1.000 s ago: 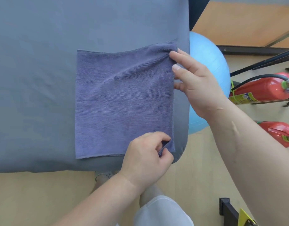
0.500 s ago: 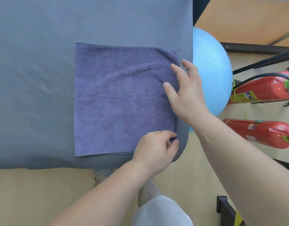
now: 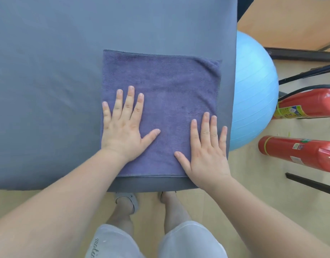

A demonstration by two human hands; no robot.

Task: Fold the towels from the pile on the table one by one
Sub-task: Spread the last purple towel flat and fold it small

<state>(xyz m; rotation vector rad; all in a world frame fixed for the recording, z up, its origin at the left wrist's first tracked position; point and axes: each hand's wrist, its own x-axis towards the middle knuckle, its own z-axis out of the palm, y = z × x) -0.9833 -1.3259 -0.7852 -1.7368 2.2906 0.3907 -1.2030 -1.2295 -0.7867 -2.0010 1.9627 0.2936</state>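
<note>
- The wide table under a smooth grey cloth cover (image 3: pixel 48 90) filled the far and left of the view. No pile of towels showed on it.
- The square purple-grey terry towel (image 3: pixel 169 86) lay flat at the table's near right corner. A second ago its right side was held up; now it was down, so this fold seemed finished and was being smoothed.
- A round light-blue exercise ball (image 3: pixel 253 86) sat just right of the table, with two red fire extinguishers (image 3: pixel 298 151) farther right.
- The right hand (image 3: pixel 209 157) lay flat with fingers spread over the towel's near right edge, gripping nothing.
- The left hand (image 3: pixel 123 131), which earlier pinched the near right corner, pressed flat and spread on the near left part, holding nothing.
</note>
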